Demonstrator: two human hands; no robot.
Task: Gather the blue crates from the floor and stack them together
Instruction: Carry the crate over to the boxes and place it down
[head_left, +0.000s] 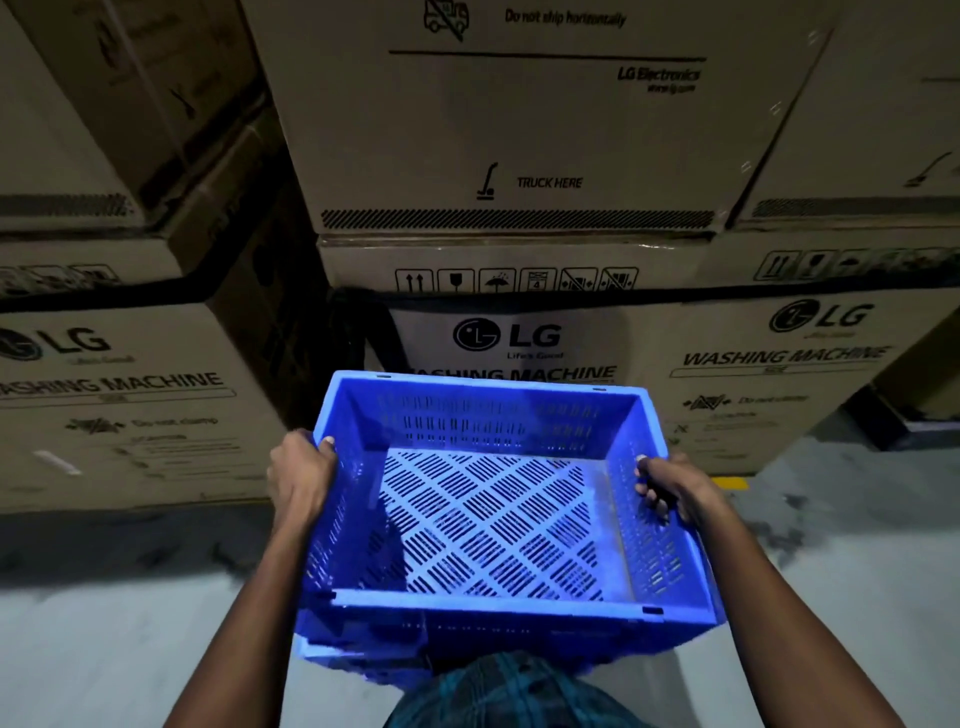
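Gripping blue crate (488, 519) sides, left hand (301, 480) and right hand (670, 488)

The top carton (509, 119) reads "Do not ship horizontally", "LG Electronics" and "TRUCK HERE", while the middle carton (519, 322) below it, the left carton (119, 395) and the right carton (789, 364) each carry the "LG" logo over "WASHING MACHINE", the middle one also "Life's Good".
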